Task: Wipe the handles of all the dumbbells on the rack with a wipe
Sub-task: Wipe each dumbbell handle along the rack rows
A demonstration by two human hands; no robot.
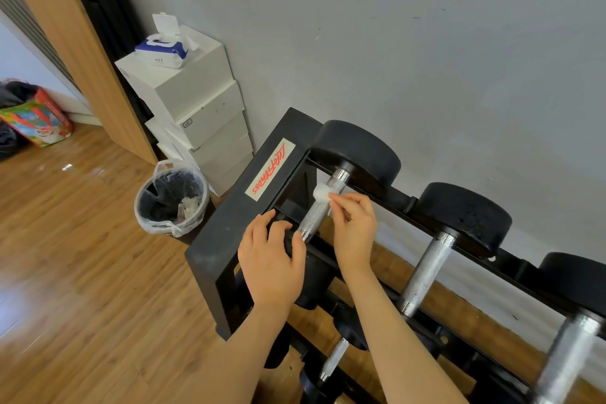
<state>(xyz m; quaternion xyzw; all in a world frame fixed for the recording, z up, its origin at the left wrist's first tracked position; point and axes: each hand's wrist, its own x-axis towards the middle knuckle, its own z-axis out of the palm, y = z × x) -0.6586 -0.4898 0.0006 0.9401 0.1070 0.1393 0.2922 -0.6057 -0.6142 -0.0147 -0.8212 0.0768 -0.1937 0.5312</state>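
Rack [213,259]: a black frame is seen standing against the grey wall [426,43], with a red-lettered label on its end beam.
Bin [172,198]: a small bin lined with clear plastic is set on the wooden floor [82,256] just beside the rack's end, with crumpled white bits inside.
Boxes [193,92]: a stack of white boxes is placed against the wall behind the bin, near the rack's end.
Wipe pack [162,51]: a blue-and-white pack with its lid flipped up is kept on top of the boxes.
Bag [39,115]: a colourful bag is left on the floor, well apart from the rack.
End dumbbell [357,149]: it is laid on the rack's top tier nearest the label; its knurled handle [314,216] is partly covered by both hands.
Other dumbbells [429,269]: more are laid along the same tier and on a lower tier.
Wipe [321,192]: a white wad is pressed against the far part of the end dumbbell's handle.
Right hand [355,228]: the wipe is pinched between thumb and fingertips, wrist raised above the rack.
Left hand [272,256]: the near head of the end dumbbell is gripped with curled fingers, thumb beside the handle.
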